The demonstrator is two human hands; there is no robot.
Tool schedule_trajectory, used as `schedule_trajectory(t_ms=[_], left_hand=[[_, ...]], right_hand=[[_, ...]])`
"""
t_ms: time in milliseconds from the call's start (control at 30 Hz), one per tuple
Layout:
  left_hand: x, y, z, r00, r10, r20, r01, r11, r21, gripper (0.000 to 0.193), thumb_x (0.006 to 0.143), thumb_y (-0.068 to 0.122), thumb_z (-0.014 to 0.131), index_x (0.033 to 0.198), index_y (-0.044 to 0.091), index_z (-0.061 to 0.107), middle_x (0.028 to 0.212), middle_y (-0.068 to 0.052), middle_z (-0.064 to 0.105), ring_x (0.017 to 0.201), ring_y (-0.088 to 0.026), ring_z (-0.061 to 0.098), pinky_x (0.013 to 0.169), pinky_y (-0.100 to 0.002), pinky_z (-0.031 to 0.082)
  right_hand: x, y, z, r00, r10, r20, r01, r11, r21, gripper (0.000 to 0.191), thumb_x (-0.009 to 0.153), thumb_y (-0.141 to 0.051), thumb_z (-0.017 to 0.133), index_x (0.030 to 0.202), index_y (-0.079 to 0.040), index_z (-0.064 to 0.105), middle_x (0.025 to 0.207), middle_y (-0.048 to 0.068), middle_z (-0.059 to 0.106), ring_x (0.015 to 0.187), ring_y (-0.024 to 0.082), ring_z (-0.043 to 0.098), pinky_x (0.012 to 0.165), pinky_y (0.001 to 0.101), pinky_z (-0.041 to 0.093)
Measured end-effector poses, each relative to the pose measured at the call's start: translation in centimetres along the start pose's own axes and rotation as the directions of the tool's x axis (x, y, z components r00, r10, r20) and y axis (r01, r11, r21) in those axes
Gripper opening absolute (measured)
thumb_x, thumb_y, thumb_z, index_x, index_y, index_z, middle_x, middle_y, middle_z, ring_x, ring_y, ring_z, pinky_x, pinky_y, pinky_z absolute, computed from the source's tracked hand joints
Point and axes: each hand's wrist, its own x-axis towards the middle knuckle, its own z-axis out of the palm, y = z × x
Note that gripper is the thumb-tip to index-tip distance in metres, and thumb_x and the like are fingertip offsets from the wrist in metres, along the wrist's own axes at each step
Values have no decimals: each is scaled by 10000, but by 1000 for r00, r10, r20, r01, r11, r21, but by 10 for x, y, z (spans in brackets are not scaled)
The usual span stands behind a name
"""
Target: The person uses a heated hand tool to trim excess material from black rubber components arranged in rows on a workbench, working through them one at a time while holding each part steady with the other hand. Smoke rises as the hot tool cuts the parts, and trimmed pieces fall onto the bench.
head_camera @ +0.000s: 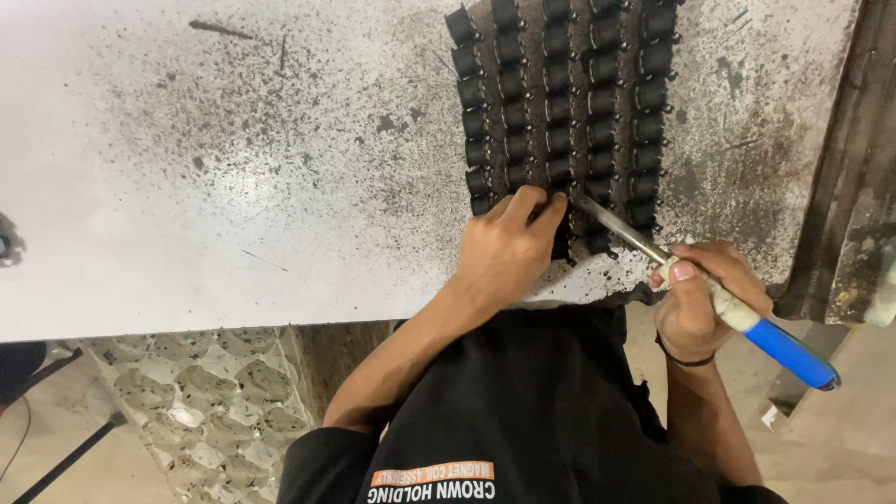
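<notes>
— The left hand [509,247], what is it doing?
— It lies on the white table [187,187] with its fingers bent down onto the near end of the black parts [560,112], pressing on the one at the bottom of the middle rows. It pins that part rather than closing round it.
— And those parts?
— Small black cylinders, laid side by side in five rows that run away from the person, on a patch of table speckled with dark grime. The rows sit toward the table's right side, their near ends close to its front edge.
— What is to the right of them?
— The right hand [695,299], closed round a tool [728,308] with a blue and white handle. The handle sticks out past the hand toward the lower right. The metal shaft runs up and left, and its tip meets the parts just beside the left fingertips.
— Anything further right?
— A dark, rusty metal frame [854,187] along the table's edge.
</notes>
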Motion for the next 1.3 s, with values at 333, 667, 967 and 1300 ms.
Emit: schedule_trajectory(t_ms=[333,667,967,1300], left_hand=[[9,3,-4,992,28,121,-30,999,16,330,761,27,686,1089,-2,699,1011,-112,589,811,-254,695,593,-388,575],[4,0,1,998,4,65,2,996,-92,228,876,16,717,1101,-16,728,1019,-91,611,738,-233,711,576,-343,585],[0,-7,4,999,25,36,-23,997,-71,279,850,-6,690,1126,-4,729,1052,-87,636,773,-233,728,606,-350,597],[0,-7,5,999,53,-10,-54,997,-56,208,846,8,688,1052,30,709,1046,-67,636,816,-242,735,631,-368,587]], right_hand=[[1,6,-6,969,246,-6,-236,938,253,171,1011,-63,662,999,103,624,872,183,626,582,214,589,538,307,497],[6,-6,-8,998,1,63,2,999,-46,227,1026,-112,705,1021,110,656,787,176,659,586,192,661,530,272,498],[0,-11,-3,998,20,59,-18,999,-27,205,1019,-89,696,1015,112,657,841,181,651,609,207,651,557,268,508],[5,-8,4,998,20,-66,-12,993,116,186,987,-97,682,1056,58,607,903,159,647,587,161,632,534,236,527]])
